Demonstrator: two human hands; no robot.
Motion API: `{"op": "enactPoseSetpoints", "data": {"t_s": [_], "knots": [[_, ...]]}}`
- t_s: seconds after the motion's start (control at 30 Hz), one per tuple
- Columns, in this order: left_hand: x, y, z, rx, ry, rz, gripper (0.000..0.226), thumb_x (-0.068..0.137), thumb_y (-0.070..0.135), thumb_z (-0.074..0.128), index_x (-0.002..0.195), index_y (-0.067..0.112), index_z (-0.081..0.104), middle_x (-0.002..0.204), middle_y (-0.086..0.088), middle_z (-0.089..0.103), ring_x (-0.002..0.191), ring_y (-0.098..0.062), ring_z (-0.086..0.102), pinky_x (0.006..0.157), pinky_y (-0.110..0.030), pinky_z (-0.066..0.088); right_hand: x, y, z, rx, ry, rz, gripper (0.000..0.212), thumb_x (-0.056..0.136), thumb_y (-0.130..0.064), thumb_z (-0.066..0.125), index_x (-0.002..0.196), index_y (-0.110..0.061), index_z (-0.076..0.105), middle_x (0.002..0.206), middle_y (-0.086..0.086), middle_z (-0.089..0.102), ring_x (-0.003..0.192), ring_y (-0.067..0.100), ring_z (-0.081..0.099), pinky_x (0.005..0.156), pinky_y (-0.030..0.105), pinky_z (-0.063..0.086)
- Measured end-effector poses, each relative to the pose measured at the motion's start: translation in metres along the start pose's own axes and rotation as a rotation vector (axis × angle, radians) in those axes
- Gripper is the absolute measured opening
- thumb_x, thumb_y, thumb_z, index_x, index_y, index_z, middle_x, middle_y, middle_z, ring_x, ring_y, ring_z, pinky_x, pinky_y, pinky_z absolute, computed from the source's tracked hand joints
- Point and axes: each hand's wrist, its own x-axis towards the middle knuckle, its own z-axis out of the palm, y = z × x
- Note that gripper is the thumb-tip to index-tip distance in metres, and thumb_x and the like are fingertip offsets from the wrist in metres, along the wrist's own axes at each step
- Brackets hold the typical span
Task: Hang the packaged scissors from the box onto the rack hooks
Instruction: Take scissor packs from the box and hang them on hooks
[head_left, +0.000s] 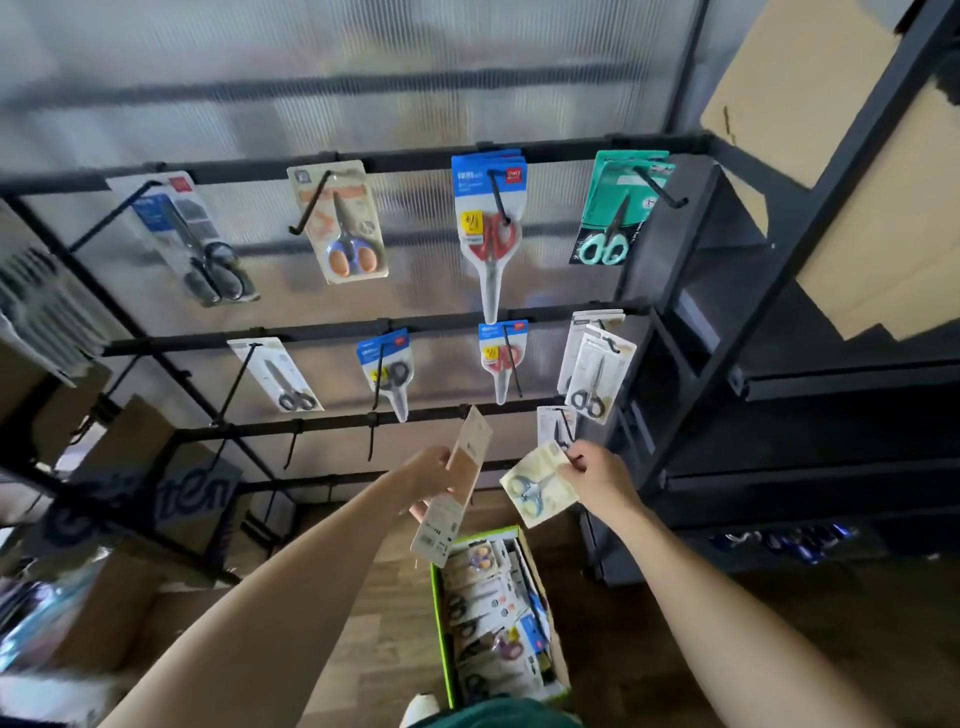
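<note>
My left hand (431, 475) grips a tall beige scissors pack (453, 483) by its edge, its top reaching the third rail. My right hand (597, 475) pinches the top corner of a pale yellow scissors pack (535, 486) just below a hook on the third rail where a white pack (553, 423) hangs. The black rack (395, 332) has hooks on its rails, and several packaged scissors hang on the two upper rails. An open green-edged box (441, 623) with several scissors packs stands on the floor below my hands.
A black shelving unit (753, 364) stands at the right with cardboard boxes (852, 218) on top. More cardboard boxes (156, 519) sit at the left behind the rack. Two empty hooks (332, 441) hang on the third rail at left.
</note>
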Motion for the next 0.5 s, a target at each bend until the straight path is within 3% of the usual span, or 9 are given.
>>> {"op": "enactPoseSetpoints", "data": {"t_s": [0.2,0.33,0.5], "knots": [[0.007,-0.014,-0.002,-0.015,0.062,-0.03,0.025,0.092,0.021,0.06,0.115,0.014,0.059,0.095,0.001,0.066,0.078,-0.013,0.065,0.058,-0.031,0.056,0.005,-0.002,0.008,0.007,-0.022,-0.071,0.017,0.095,-0.029,0.061,0.1,-0.016,0.071,0.097,0.0,0.072,0.084,0.016,0.066,0.067,0.03,0.052],[0.012,-0.018,0.003,-0.087,0.137,-0.054,0.025,0.092,0.033,0.058,0.109,0.014,0.06,0.094,0.0,0.068,0.079,-0.015,0.067,0.062,-0.032,0.057,0.009,0.001,0.02,-0.098,-0.057,-0.12,0.012,0.097,-0.024,0.056,0.098,-0.017,0.065,0.095,0.002,0.071,0.075,0.013,0.059,0.057,0.025,0.045],[0.016,-0.023,0.007,-0.15,0.173,-0.068,0.028,0.093,0.036,0.056,0.109,0.014,0.059,0.097,-0.001,0.067,0.081,-0.013,0.064,0.063,-0.027,0.049,0.017,-0.012,0.037,-0.028,-0.119,-0.264,0.015,0.099,-0.021,0.054,0.107,-0.013,0.063,0.094,0.005,0.068,0.085,0.02,0.065,0.068,0.034,0.051]]}}
